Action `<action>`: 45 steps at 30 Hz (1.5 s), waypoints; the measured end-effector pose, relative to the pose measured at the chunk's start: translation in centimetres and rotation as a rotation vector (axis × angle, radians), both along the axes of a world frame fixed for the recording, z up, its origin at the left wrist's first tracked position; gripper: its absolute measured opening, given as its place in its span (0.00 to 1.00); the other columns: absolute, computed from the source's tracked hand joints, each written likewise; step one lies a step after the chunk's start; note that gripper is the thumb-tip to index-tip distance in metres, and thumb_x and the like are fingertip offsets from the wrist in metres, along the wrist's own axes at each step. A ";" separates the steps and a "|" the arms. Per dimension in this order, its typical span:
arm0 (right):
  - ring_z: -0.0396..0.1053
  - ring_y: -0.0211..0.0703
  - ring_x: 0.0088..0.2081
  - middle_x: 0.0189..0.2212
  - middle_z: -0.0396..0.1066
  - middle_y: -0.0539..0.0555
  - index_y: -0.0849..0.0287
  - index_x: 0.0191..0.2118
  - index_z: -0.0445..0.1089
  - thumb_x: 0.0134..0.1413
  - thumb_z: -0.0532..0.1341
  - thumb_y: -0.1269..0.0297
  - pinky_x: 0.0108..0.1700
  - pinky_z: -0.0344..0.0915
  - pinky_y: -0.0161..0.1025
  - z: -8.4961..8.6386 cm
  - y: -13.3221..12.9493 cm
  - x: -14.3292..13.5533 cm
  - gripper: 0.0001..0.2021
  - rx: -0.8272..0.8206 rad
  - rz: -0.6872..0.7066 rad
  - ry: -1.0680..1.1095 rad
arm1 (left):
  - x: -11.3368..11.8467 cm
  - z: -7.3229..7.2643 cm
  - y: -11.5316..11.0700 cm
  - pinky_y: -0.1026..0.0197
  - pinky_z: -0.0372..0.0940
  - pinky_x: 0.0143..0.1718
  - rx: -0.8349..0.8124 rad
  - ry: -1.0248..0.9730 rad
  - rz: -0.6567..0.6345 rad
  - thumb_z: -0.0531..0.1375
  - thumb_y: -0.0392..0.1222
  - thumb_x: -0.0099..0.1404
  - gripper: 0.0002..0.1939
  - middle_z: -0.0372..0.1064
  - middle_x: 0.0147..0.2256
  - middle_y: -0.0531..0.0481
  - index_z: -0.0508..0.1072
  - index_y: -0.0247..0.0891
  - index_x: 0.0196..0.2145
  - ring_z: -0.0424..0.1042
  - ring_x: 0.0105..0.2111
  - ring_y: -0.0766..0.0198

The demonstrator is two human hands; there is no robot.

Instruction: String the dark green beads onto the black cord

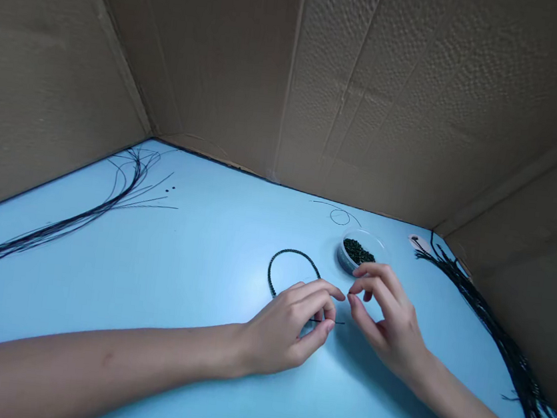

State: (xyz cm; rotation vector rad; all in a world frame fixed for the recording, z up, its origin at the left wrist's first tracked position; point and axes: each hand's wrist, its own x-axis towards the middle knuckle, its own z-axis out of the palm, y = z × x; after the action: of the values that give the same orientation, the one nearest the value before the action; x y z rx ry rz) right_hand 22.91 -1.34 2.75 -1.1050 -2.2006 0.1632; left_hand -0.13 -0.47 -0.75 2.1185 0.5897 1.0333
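My left hand (296,322) is closed in a pinch on a thin dark cord (340,323), whose bare end pokes out past the thumb to the right. A loop of small dark beads (286,251) curves up behind that hand and seems to be on the same cord; the hand hides part of it. Just to the right, my right hand (387,315) has its thumb and forefinger together on a tiny dark bead (349,296). Behind the right hand stands a clear round dish (344,262) with dark green beads (357,251) inside.
Long dark cords (81,219) lie in a bundle at the left, near two small dark specks (170,188). A loose curled cord (340,217) lies behind the dish. Several beaded strands (479,302) run along the right edge beside a pale tag (420,242). Cardboard walls (371,99) enclose the blue table (214,242).
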 end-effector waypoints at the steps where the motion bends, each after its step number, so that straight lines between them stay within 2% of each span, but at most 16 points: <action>1: 0.72 0.48 0.43 0.49 0.68 0.60 0.53 0.46 0.66 0.70 0.59 0.73 0.40 0.70 0.43 -0.8 -0.4 -0.1 0.07 -0.002 0.015 0.023 | 0.0 0.0 0.0 0.53 0.70 0.47 0.002 -0.005 -0.006 0.55 0.33 0.72 0.04 0.77 0.44 0.41 0.67 0.39 0.39 0.77 0.49 0.52; 5: 0.70 0.45 0.36 0.46 0.68 0.58 0.53 0.46 0.68 0.68 0.60 0.75 0.37 0.70 0.44 -2.8 -0.3 0.0 0.08 -0.004 0.031 0.151 | 0.0 0.0 0.0 0.54 0.71 0.45 -0.002 -0.007 -0.017 0.56 0.32 0.71 0.04 0.77 0.45 0.41 0.68 0.39 0.38 0.77 0.43 0.56; 8: 0.69 0.44 0.34 0.44 0.68 0.56 0.53 0.45 0.69 0.69 0.59 0.74 0.36 0.69 0.43 -3.4 0.2 0.0 0.07 -0.038 0.011 0.259 | 0.0 0.1 0.0 0.54 0.71 0.44 -0.023 0.010 -0.017 0.57 0.31 0.71 0.04 0.75 0.52 0.40 0.68 0.39 0.38 0.75 0.37 0.61; 10: 0.70 0.45 0.36 0.42 0.67 0.55 0.53 0.45 0.69 0.70 0.59 0.74 0.36 0.69 0.43 -3.4 0.4 0.0 0.07 -0.069 0.024 0.299 | 0.0 0.1 0.0 0.54 0.71 0.45 -0.026 0.019 -0.019 0.57 0.31 0.71 0.04 0.75 0.53 0.39 0.68 0.39 0.38 0.75 0.36 0.61; 14: 0.70 0.47 0.39 0.41 0.67 0.55 0.53 0.43 0.69 0.71 0.60 0.72 0.37 0.69 0.43 -3.5 0.3 0.0 0.05 -0.132 0.054 0.324 | 0.0 0.0 0.0 0.52 0.71 0.48 -0.023 0.028 -0.020 0.57 0.32 0.71 0.04 0.77 0.50 0.39 0.68 0.38 0.38 0.77 0.39 0.58; 20: 0.69 0.44 0.35 0.43 0.66 0.56 0.53 0.44 0.71 0.71 0.60 0.71 0.33 0.69 0.43 -3.6 0.4 0.0 0.05 -0.181 0.053 0.325 | 0.0 0.0 0.0 0.52 0.71 0.48 -0.052 0.047 -0.006 0.57 0.33 0.72 0.04 0.78 0.45 0.40 0.68 0.39 0.38 0.78 0.44 0.54; 28: 0.70 0.46 0.37 0.40 0.67 0.56 0.52 0.45 0.73 0.67 0.61 0.76 0.33 0.68 0.44 -3.8 0.2 0.3 0.10 -0.032 0.046 0.241 | 0.1 0.1 0.0 0.52 0.71 0.49 -0.040 0.029 0.006 0.56 0.33 0.72 0.06 0.78 0.37 0.44 0.68 0.40 0.37 0.76 0.55 0.50; 32: 0.70 0.47 0.36 0.39 0.68 0.56 0.52 0.45 0.75 0.67 0.62 0.75 0.33 0.68 0.44 -3.9 0.3 0.5 0.10 -0.043 0.027 0.241 | 0.1 0.2 0.0 0.52 0.70 0.49 -0.059 0.032 0.015 0.56 0.33 0.73 0.06 0.77 0.35 0.45 0.68 0.41 0.37 0.75 0.58 0.50; 36: 0.70 0.47 0.36 0.38 0.69 0.55 0.52 0.40 0.77 0.67 0.65 0.70 0.33 0.68 0.43 -3.7 0.1 0.4 0.05 -0.219 0.015 0.406 | 0.1 0.1 0.1 0.53 0.70 0.47 -0.067 0.026 0.042 0.56 0.32 0.71 0.05 0.78 0.39 0.44 0.67 0.40 0.36 0.77 0.54 0.51; 40: 0.68 0.44 0.35 0.37 0.68 0.54 0.53 0.36 0.79 0.64 0.69 0.65 0.32 0.68 0.40 -3.8 -0.1 0.2 0.03 -0.502 0.100 0.669 | 0.1 0.0 0.1 0.53 0.70 0.45 -0.090 0.035 0.073 0.58 0.32 0.70 0.05 0.79 0.46 0.44 0.67 0.40 0.36 0.79 0.42 0.57; 42: 0.68 0.44 0.35 0.36 0.69 0.54 0.54 0.36 0.80 0.63 0.71 0.62 0.33 0.68 0.41 -4.1 -0.1 0.2 0.04 -0.579 0.128 0.702 | 0.2 0.0 0.2 0.54 0.69 0.44 -0.097 0.035 0.077 0.58 0.32 0.70 0.05 0.79 0.45 0.45 0.67 0.40 0.36 0.78 0.38 0.59; 45: 0.69 0.45 0.35 0.36 0.69 0.54 0.54 0.35 0.81 0.61 0.73 0.60 0.35 0.69 0.41 -4.3 -0.1 0.3 0.05 -0.622 0.134 0.707 | 0.2 0.0 0.2 0.54 0.69 0.44 -0.099 0.025 0.080 0.58 0.33 0.70 0.05 0.79 0.43 0.45 0.67 0.40 0.36 0.77 0.39 0.58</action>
State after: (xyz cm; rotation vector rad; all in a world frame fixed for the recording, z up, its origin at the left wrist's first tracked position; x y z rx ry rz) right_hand 23.18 -1.45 -1.55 -0.9874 -1.5935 1.1689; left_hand 0.03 -0.27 -0.76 2.0384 0.7275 1.0017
